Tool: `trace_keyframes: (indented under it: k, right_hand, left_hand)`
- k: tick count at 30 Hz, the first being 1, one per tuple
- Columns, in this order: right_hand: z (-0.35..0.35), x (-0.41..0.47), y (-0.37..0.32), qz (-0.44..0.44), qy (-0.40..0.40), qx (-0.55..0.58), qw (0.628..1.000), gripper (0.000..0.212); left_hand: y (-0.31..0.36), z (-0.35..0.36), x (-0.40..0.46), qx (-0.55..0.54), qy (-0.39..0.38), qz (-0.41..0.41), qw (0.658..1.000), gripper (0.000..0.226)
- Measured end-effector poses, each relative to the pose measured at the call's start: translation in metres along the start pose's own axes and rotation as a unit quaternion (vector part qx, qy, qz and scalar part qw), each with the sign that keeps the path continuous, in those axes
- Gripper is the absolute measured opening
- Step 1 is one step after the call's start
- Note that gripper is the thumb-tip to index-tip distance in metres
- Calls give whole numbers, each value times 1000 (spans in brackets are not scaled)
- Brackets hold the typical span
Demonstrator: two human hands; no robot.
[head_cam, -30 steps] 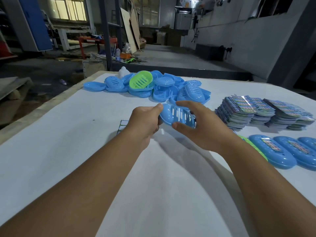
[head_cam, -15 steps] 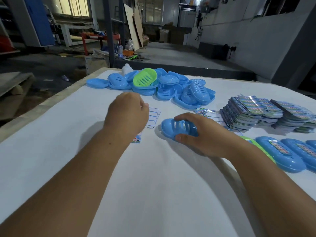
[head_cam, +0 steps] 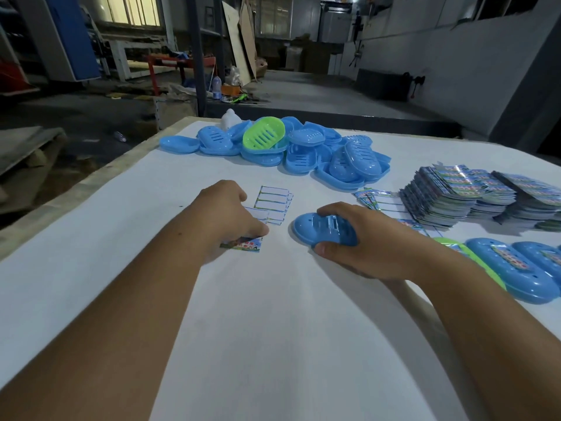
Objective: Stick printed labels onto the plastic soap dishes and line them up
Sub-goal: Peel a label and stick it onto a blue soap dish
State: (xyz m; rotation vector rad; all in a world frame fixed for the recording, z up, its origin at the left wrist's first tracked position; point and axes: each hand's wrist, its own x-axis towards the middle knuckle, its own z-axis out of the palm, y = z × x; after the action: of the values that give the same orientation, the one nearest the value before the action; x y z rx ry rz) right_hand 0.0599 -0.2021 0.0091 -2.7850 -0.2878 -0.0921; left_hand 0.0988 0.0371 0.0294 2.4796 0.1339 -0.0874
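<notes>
A dim workshop lay behind the white counter. The right hand gripped a blue soap dish lying upside down on the counter, fingers curled over its top and thumb at its near edge. The left hand pinched a printed label against the counter, just left of the dish. A pile of dishes sat at the far edge, label stacks to the right, and labelled dishes lined up near them.

Dim workshop with concrete floor

Lit window at far left above a white bench; blue cabinet beside it; red-framed table; boards leaning upright; grey wall on the right
</notes>
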Motion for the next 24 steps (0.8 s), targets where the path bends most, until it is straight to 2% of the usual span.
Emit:
trace_keyframes:
  k: [3, 4, 6, 8, 11, 13, 15, 17, 19, 24]
  right_hand:
    - [1, 0, 0, -2, -1, 4, 1000, 62]
    - [1, 0, -1, -1, -1, 6, 1000, 62]
    - [1, 0, -1, 1, -2, 9, 1000, 62]
    - [2, 0, -1, 1, -2, 3, 1000, 63]
    - [1, -1, -5, -11, 35, 15, 999, 62]
    - [1, 0, -12, -27, 115, 93, 989, 54]
    - [2, 1, -21, -19, 160, 239, 958, 47]
    - [3, 2, -26, 5, 137, 357, 924, 41]
    - [4, 2, -26, 19, 116, 371, 921, 33]
    - [1, 6, -18, 34, 165, 411, 896, 26]
  left_hand:
    - [-1, 1, 2, -220, -67, -45, 972, 80]
    - [-2, 0, 3, -246, -75, -48, 965, 81]
    - [-4, 1, 7, -227, -73, -40, 970, 71]
    - [-5, 2, 10, -200, -59, -27, 978, 44]
    - [0, 6, 14, -233, -16, 4, 972, 24]
    - [8, 12, 10, -301, -20, 46, 952, 22]
    - [20, 21, 1, -391, -68, 70, 915, 23]
    - [27, 31, -6, -432, -94, 82, 893, 25]
    - [30, 37, -8, -454, -106, 97, 879, 26]
    - [32, 40, -3, -391, -70, 114, 911, 19]
